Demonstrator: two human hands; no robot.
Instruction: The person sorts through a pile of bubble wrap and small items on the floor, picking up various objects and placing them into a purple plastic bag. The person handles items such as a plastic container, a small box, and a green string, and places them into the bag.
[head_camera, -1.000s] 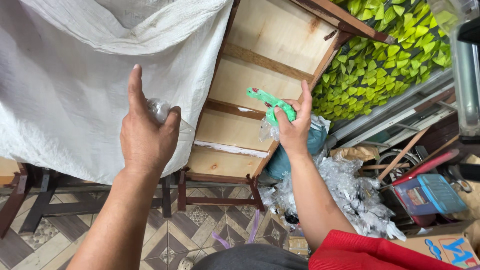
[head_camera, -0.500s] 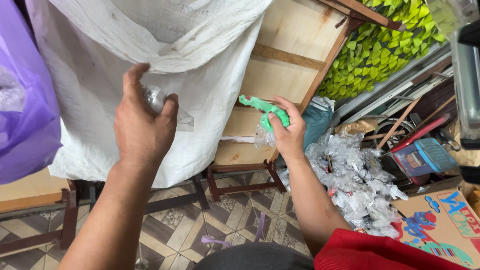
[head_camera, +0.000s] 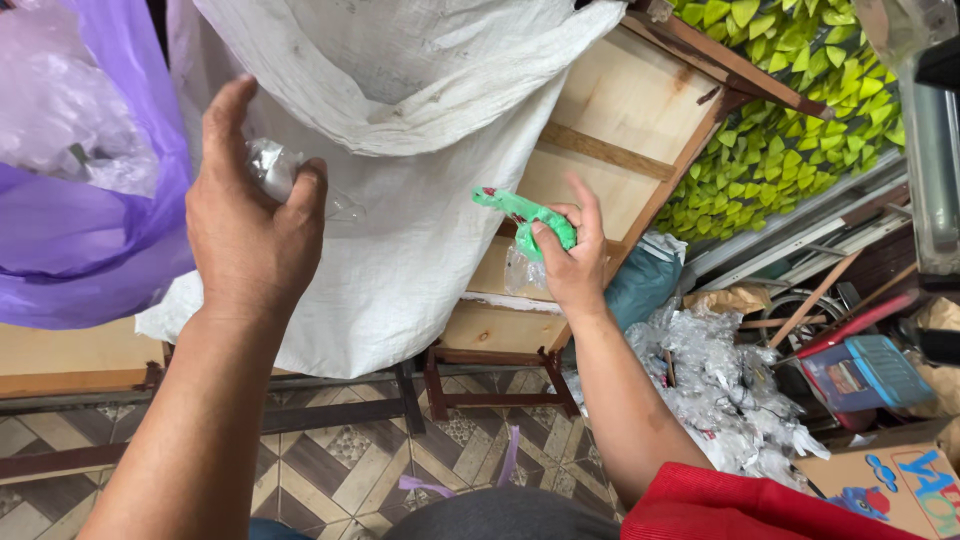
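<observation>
My left hand (head_camera: 252, 225) is raised in front of a large white woven sack (head_camera: 410, 150) and is closed around a crumpled piece of clear plastic (head_camera: 272, 166). My right hand (head_camera: 568, 255) holds a green plastic piece (head_camera: 525, 213) together with a bit of clear wrapper, over a wooden table (head_camera: 610, 110). The sack lies on the table and hangs over its edge between my two hands.
A purple plastic bag (head_camera: 90, 190) with clear plastic inside hangs at the left. A heap of clear plastic scraps (head_camera: 715, 380) lies on the floor at the right, near a cardboard box (head_camera: 890, 480), a blue box (head_camera: 860, 370) and a green leaf wall (head_camera: 790, 130). Patterned floor tiles (head_camera: 330, 470) show below.
The view has shifted so the purple bag now fills the left side. My left hand has moved up and left with the clear plastic. The right hand still holds the green piece.
</observation>
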